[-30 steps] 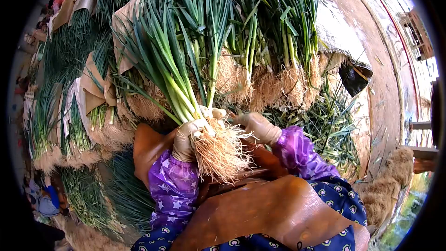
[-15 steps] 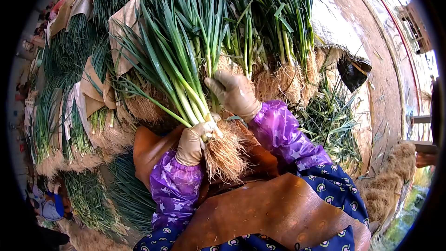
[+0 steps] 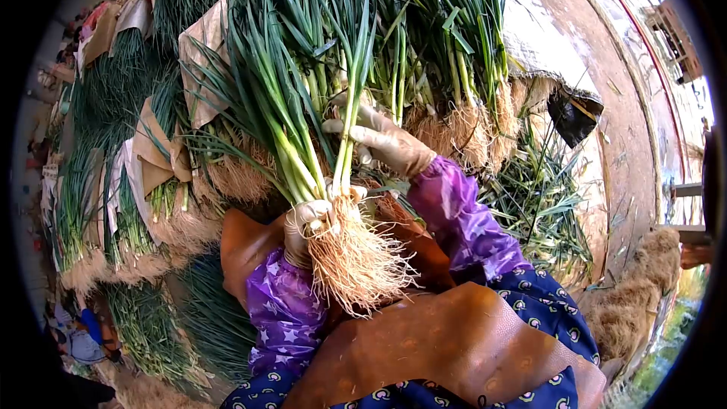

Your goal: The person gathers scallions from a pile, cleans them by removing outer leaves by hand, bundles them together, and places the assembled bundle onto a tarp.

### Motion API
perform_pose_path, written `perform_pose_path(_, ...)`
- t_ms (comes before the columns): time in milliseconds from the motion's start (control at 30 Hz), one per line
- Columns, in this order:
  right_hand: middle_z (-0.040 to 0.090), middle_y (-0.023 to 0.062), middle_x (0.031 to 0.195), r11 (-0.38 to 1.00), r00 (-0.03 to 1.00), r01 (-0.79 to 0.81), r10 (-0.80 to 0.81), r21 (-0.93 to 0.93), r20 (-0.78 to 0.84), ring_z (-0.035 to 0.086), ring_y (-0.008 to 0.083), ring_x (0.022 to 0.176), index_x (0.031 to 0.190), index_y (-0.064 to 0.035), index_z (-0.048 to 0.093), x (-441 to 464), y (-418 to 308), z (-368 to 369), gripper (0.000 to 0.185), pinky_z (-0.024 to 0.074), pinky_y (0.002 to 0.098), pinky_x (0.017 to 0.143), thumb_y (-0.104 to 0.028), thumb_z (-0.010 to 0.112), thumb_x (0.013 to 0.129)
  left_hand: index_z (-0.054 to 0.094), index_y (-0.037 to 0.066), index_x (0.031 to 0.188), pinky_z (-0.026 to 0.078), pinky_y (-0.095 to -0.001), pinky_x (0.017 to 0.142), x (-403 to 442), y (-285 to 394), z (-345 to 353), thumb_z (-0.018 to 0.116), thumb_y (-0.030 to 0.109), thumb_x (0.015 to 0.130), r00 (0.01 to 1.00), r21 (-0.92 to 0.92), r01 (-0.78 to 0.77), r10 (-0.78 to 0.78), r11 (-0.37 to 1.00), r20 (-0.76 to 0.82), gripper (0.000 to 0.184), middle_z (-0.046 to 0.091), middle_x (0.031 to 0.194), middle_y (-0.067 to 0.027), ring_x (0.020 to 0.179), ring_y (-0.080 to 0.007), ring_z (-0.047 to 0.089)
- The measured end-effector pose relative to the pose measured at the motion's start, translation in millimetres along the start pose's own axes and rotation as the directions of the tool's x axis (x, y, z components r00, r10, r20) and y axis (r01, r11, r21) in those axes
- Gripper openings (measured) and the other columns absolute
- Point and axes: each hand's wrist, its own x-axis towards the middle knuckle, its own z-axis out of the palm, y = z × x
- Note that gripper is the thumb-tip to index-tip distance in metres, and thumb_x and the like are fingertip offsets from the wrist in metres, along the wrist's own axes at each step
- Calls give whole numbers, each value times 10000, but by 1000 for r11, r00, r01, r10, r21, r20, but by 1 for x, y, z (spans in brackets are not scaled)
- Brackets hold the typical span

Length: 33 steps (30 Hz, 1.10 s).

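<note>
A bunch of green onions [image 3: 294, 155], leaves up and pale stringy roots hanging down, is held over the brown apron [image 3: 424, 341]. My left hand [image 3: 301, 226], in a cream glove, wraps round its white stems just above the roots. My right hand [image 3: 386, 140], also gloved, is at the green stalks on the bunch's right side, with fingers apart on either side of a few stalks. Whether those fingers press on the stalks is unclear. Both forearms wear purple star-patterned sleeves.
More onions with roots [image 3: 466, 125] lie behind the hands. Bundles wrapped in brown paper [image 3: 155, 148] stand at the left. Loose green leaves [image 3: 541, 216] and a white sack [image 3: 541, 45] are at the right. A person in blue [image 3: 89, 326] is at the lower left.
My right hand first rose from beside the roots to the stalks, and its fingers have since spread around them. My left hand still holds the bunch, shifted slightly.
</note>
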Motion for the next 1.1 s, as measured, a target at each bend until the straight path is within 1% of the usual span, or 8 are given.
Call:
perform_pose_path(200,602,-19,676,927,965,-2,-95,-375,-242,491,44,520,941,-29,651,18,1,12,296,384,186,447,-315,631,866,405,-69,1243,543,-358,765,2,4,12,535,155,727,999,-104,28,-25,994,30,578,549,1122,-256,829,-267,611)
perform_pose_path(333,579,8,571,303,916,179,-397,-936,46,499,78,462,792,-53,648,-1,-8,18,243,402,252,387,-277,614,879,462,-68,1174,556,-349,721,4,5,-2,547,169,735,994,1,39,-39,999,-100,505,589,1038,-227,806,-255,622)
perform_pose_path(400,575,17,585,872,976,50,62,-487,210,508,86,465,784,-51,641,-28,-11,31,248,413,256,396,-256,572,905,526,-62,1093,564,-408,708,7,6,-20,545,210,746,990,-53,-12,4,999,-142,441,628,936,-193,778,-279,642)
perform_pose_path(533,586,44,666,988,532,-124,141,-89,835,546,135,564,800,-22,608,-76,-29,60,262,442,271,512,-249,555,920,553,-66,1052,575,-373,674,11,6,-21,537,159,775,977,-28,-72,65,997,-201,357,643,870,-169,736,-251,653)
perform_pose_path(633,606,51,678,863,921,-63,244,-501,305,558,135,598,837,-8,608,-59,-53,38,306,491,278,602,-311,615,869,548,-65,1056,583,-361,631,10,6,-19,546,137,773,987,-39,-36,29,999,-161,348,639,846,-157,713,-259,653)
perform_pose_path(733,634,94,734,522,890,-366,-44,-770,-453,565,147,596,931,31,605,16,-43,-9,376,501,278,610,-337,617,856,541,-70,1061,570,-339,634,10,-6,-6,546,99,780,992,15,-48,50,999,-119,327,626,848,-145,722,-243,643)
perform_pose_path(967,478,12,531,-90,737,-148,-674,-985,-49,447,135,427,762,-71,575,33,-10,8,127,431,308,438,-156,618,846,530,-75,1065,533,-310,667,16,-14,-28,551,59,766,942,254,-186,245,949,-228,328,615,860,-141,727,-223,618)
perform_pose_path(1100,544,12,628,862,868,303,-426,-405,-255,514,132,530,860,-38,589,14,17,21,147,468,266,512,-165,540,916,576,-39,1026,496,-244,634,15,-9,-20,581,56,743,941,225,-186,239,957,-241,299,607,868,-61,714,-141,580)
